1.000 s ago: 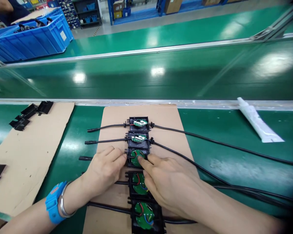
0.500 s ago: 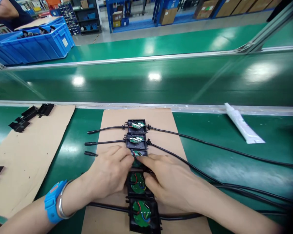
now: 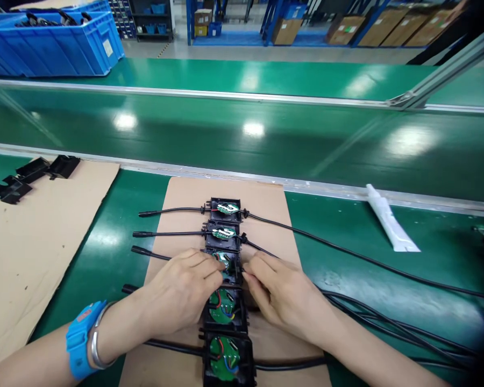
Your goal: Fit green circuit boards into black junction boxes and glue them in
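Note:
Small open black plastic housings point(image 3: 225, 244) stand in a column, each with a green circuit board and black cables out of both sides. My left hand point(image 3: 185, 287) is closed, its fingertips on the left part of the circuit board point(image 3: 226, 260) in the third housing from the back. At that housing's right edge, my right hand point(image 3: 280, 287) pinches with thumb and forefinger where the black cable comes out; the fingers largely hide it. The two rear boards carry white paste. Closer to me, two boards point(image 3: 225, 357) show red and blue wires.
Cardboard point(image 3: 266, 215) lies under the housings. Black cables point(image 3: 371, 317) trail off right. A white tube point(image 3: 393, 220) lies at the right rear. Black plastic parts point(image 3: 32, 171) rest on a left cardboard sheet point(image 3: 28, 258). A blue crate point(image 3: 64, 45) stands beyond the metal rail.
My right hand has drawn back from the board to the third housing's right edge, uncovering more of it. My left hand stays at the board. The camera view has tilted.

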The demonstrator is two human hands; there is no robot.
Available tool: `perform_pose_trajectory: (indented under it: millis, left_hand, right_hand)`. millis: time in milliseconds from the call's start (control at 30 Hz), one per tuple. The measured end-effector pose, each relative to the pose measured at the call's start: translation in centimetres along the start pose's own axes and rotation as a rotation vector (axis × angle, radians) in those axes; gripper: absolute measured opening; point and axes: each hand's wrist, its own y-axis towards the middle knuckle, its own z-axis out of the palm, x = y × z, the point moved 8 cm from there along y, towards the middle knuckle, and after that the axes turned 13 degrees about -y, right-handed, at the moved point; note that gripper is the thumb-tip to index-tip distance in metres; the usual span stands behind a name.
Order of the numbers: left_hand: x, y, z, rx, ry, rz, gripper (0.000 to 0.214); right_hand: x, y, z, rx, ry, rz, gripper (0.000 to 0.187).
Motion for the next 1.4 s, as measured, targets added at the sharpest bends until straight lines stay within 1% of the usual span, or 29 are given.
perform_pose_trajectory:
  millis: [67, 167, 233, 300, 367, 433, 500, 533, 600, 667, 733, 833, 933, 1000, 1033, 1100, 1200, 1233, 1267, 1300, 1333, 1367, 1400]
  left_hand:
    - [0.0, 0.1, 0.0, 0.009, 0.000, 0.001, 0.023]
    - [0.0, 0.1, 0.2, 0.030, 0.007, -0.010, 0.031]
    - [0.0, 0.0, 0.2, 0.042, 0.014, -0.016, 0.038]
    - [-0.1, 0.0, 0.2, 0.040, 0.020, -0.005, 0.044]
    - [-0.2, 0.0, 0.2, 0.031, 0.028, 0.015, 0.048]
    - [-0.4, 0.2, 0.3, 0.028, 0.037, 0.025, 0.051]
    - [-0.3, 0.5, 0.4, 0.039, 0.044, 0.003, 0.049]
    - [-0.2, 0.8, 0.5, 0.053, 0.045, -0.020, 0.045]
    - [0.0, 1.1, 0.7, 0.079, 0.053, -0.068, 0.034]
    - [0.0, 1.3, 0.7, 0.089, 0.067, -0.090, 0.031]
    - [-0.1, 1.2, 0.6, 0.072, 0.078, -0.079, 0.039]
    - [0.1, 0.9, 0.6, 0.053, 0.074, -0.061, 0.051]
    - [0.3, 0.9, 0.7, 0.053, 0.092, -0.069, 0.054]
    - [0.0, 1.0, 0.8, 0.058, 0.125, -0.063, 0.053]
    - [-0.4, 1.1, 0.9, 0.063, 0.137, -0.057, 0.052]
    - [-1.2, 1.0, 1.0, 0.071, 0.137, -0.053, 0.050]
    - [-2.2, 0.7, 0.9, 0.080, 0.025, -0.043, 0.046]
    - [-2.2, 0.6, 0.4, 0.048, -0.035, -0.037, 0.044]
    - [-1.8, 0.5, -0.3, -0.012, -0.091, -0.040, 0.042]
    - [-1.1, 0.3, -1.2, -0.097, -0.129, -0.057, 0.040]
    - [0.1, 0.2, -2.2, -0.193, -0.140, -0.091, 0.037]
    - [1.5, 0.0, -3.1, -0.281, -0.124, -0.144, 0.034]
    - [2.9, -0.2, -3.8, -0.342, -0.089, -0.209, 0.029]
  right_hand:
    - [-0.5, -0.3, 0.4, -0.033, -0.002, -0.012, 0.018]
    - [-0.8, -0.4, 1.0, 0.001, 0.002, -0.013, 0.018]
    - [-0.8, -0.4, 1.1, 0.021, -0.002, -0.008, 0.018]
    - [-0.7, -0.4, 0.8, 0.009, -0.030, 0.001, 0.019]
    - [-0.6, -0.3, 0.6, -0.004, -0.072, 0.004, 0.020]
    - [-0.3, -0.2, 0.9, 0.018, -0.121, -0.013, 0.020]
    - [0.1, 0.1, 1.3, 0.051, -0.197, -0.054, 0.021]
    - [0.4, 0.2, 1.5, 0.056, -0.247, -0.074, 0.021]
    - [0.7, 0.3, 1.7, 0.046, -0.335, -0.095, 0.021]
    - [0.7, 0.1, 1.7, 0.039, -0.365, -0.096, 0.022]
    - [0.4, -0.1, 1.5, 0.032, -0.326, -0.077, 0.022]
    - [-0.6, -0.6, 0.9, -0.013, -0.151, 0.000, 0.022]
    - [-1.4, -0.8, 0.5, -0.111, 0.053, 0.073, 0.016]
    - [-1.3, -1.0, 0.6, -0.156, 0.115, 0.081, 0.018]
    - [-1.2, -1.0, 0.7, -0.157, 0.128, 0.077, 0.020]
    - [-0.8, -1.2, 0.7, -0.118, 0.140, 0.076, 0.022]
    - [-0.4, -1.2, 0.4, 0.020, 0.174, 0.054, 0.022]
    - [-0.4, -1.1, 0.1, 0.053, 0.190, 0.040, 0.021]
    - [-0.7, -0.8, -0.2, 0.058, 0.196, 0.036, 0.019]
    - [-1.2, -0.4, -0.6, 0.030, 0.183, 0.047, 0.016]
    - [-2.0, 0.1, -1.0, -0.024, 0.149, 0.074, 0.012]
    - [-2.8, 0.5, -1.2, -0.084, 0.105, 0.109, 0.011]
    - [-3.5, 0.9, -1.2, -0.132, 0.064, 0.142, 0.013]
